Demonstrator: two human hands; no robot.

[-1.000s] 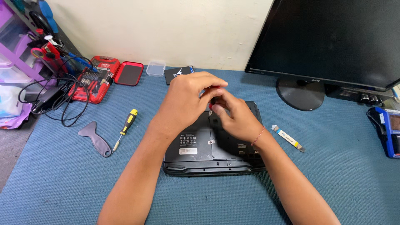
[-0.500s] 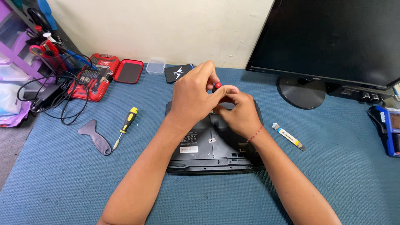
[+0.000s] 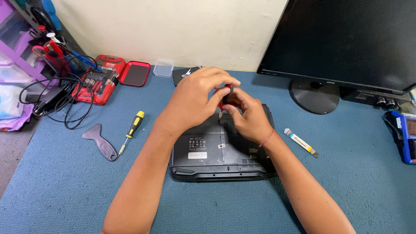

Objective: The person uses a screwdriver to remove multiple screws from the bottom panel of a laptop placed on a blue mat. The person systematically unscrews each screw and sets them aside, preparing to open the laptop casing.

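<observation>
A black laptop [image 3: 216,156] lies bottom side up on the blue mat, right in front of me. Both my hands hover over its far half. My left hand [image 3: 197,97] pinches the top of a small red-and-black screwdriver [image 3: 224,97]. My right hand [image 3: 247,115] closes around the lower part of the same screwdriver, whose tip points down at the laptop's underside. The tip itself is mostly hidden by my fingers.
A yellow-and-black screwdriver [image 3: 132,130] and a grey pry tool [image 3: 102,142] lie left of the laptop. A red bit case [image 3: 102,78], cables [image 3: 60,102] and purple drawers [image 3: 17,56] sit at far left. A monitor [image 3: 346,43] stands at right, with a flat pry stick [image 3: 301,142] and a blue device [image 3: 405,136] nearby.
Both hands have lifted slightly away from the laptop's surface, and the red screwdriver between the fingers is now plainly visible. The laptop has not moved.
</observation>
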